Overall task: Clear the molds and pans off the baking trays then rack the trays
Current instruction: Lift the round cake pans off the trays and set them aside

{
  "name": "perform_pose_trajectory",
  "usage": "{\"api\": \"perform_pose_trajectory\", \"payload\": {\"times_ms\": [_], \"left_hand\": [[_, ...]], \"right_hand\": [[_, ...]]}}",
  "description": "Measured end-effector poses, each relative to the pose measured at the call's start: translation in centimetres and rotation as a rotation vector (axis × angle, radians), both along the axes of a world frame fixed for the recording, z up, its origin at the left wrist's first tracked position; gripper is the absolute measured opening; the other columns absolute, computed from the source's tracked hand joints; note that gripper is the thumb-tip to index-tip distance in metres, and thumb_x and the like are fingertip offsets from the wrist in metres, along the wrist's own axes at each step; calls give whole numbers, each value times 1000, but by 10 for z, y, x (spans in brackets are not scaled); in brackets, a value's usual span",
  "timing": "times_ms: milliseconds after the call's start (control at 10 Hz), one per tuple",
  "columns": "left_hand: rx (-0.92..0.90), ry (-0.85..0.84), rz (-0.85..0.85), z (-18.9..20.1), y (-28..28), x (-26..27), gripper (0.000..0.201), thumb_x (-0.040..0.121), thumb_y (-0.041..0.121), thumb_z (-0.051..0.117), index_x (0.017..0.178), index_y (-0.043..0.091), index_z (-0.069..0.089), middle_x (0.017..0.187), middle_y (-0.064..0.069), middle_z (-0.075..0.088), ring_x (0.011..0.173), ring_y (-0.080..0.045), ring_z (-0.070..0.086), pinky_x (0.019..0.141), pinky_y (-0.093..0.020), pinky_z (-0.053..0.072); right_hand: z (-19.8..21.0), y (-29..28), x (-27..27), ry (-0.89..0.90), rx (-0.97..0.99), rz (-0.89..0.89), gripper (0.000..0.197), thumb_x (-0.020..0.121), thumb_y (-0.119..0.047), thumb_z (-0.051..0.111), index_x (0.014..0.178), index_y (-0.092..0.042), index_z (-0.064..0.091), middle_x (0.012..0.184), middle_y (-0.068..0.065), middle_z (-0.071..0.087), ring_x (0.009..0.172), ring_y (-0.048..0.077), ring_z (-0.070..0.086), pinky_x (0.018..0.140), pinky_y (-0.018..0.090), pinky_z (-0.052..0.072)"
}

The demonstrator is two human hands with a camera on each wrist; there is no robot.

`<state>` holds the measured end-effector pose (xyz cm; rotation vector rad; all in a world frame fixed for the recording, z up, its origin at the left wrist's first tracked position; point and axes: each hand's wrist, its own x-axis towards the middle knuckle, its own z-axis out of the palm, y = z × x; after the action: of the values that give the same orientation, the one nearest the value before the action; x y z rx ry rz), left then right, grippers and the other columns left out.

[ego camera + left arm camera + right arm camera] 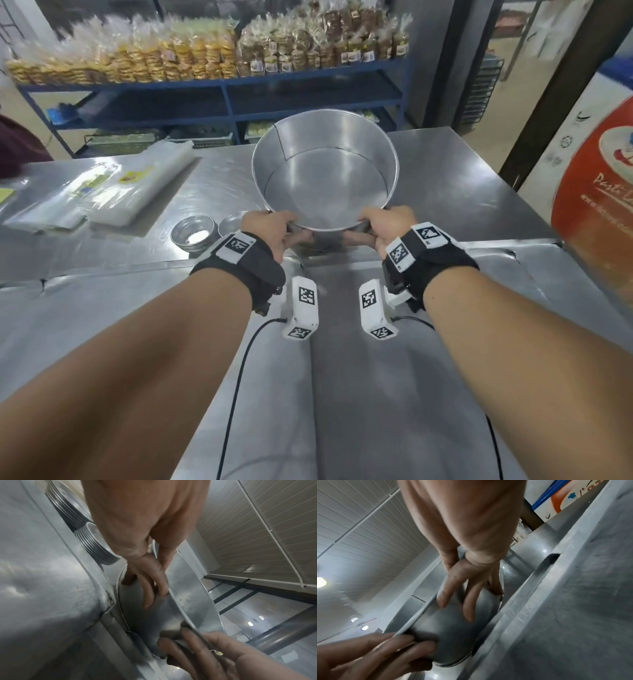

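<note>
A large round metal pan [325, 171] sits just past the far edge of the baking tray [359, 394], over the steel table [462, 178]. My left hand [270, 229] grips its near rim on the left, and my right hand [383, 228] grips it on the right. In the left wrist view, the left hand [147, 586] has its fingers spread on the pan's outer wall [190, 601], thumb over the rim. The right wrist view shows the right hand [467, 588] holding the pan [447, 635] the same way. Whether the pan touches the table I cannot tell.
Two stacks of small round molds [193, 236] stand on the table left of my left hand. Flat plastic bags [113, 192] lie further left. A blue shelf [222, 85] of packed biscuits stands behind the table, and a red and white panel [596, 192] at the right.
</note>
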<state>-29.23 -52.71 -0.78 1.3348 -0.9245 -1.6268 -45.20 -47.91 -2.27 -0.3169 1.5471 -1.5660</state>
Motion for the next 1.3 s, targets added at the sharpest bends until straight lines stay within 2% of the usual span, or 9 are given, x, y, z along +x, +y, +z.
{"api": "perform_pose_trajectory", "payload": {"times_ms": [100,200,300,400,600,700,900,1000,1300], "left_hand": [[40,0,32,-5,-8,-3,6,90,-9,58,88,-5,55,113,-42,62,99,-45,69,47,-25,56],[91,33,11,-8,-18,-3,15,93,-8,57,79,-7,54,91,-36,64,88,-47,69,50,-27,60],[141,3,-80,-10,-25,-6,14,100,3,52,101,-11,53,101,-30,71,84,-37,71,77,-31,62],[148,16,-106,-11,-31,-10,35,102,5,51,135,-8,46,127,-32,57,95,-37,69,66,-32,61],[46,-83,-60,-15,-34,-14,13,98,15,61,89,9,53,122,-17,66,90,-26,73,64,-32,63],[4,-136,-98,-14,-29,-10,21,97,18,61,79,17,50,117,-14,65,106,-27,70,80,-38,63],[-60,-403,-307,16,4,6,28,71,23,76,91,10,61,114,-18,70,101,-34,72,80,-50,62],[-143,-480,-389,48,31,15,51,63,27,75,107,4,64,111,-18,72,98,-34,73,81,-51,62],[-483,-844,-707,147,167,76,28,87,22,66,108,3,67,102,-15,75,74,-28,66,68,-34,57]], "right_hand": [[-3,-3,-2,32,18,13,28,77,15,62,105,14,61,101,31,65,48,37,67,51,41,60],[-1,-6,-3,35,21,40,34,80,13,62,114,14,55,105,32,62,52,40,69,48,44,59],[0,-8,-3,35,55,57,33,84,7,62,115,12,51,107,33,60,60,47,69,57,55,59],[2,-11,0,33,67,43,30,88,1,63,115,10,51,109,30,59,55,44,67,61,55,59],[7,-13,5,101,96,61,42,95,-14,62,130,4,48,115,21,57,74,32,65,68,41,62],[16,-5,9,139,122,141,44,92,-12,66,129,3,49,109,16,57,81,24,64,66,33,61],[36,21,4,503,372,198,50,50,-30,86,91,-7,69,76,9,70,79,34,73,74,49,61],[73,58,21,675,436,216,39,49,-32,77,80,-10,70,76,8,73,76,30,73,76,44,61],[176,207,93,1078,585,195,23,78,-27,74,89,-7,70,85,4,69,84,24,65,55,20,42]]}}
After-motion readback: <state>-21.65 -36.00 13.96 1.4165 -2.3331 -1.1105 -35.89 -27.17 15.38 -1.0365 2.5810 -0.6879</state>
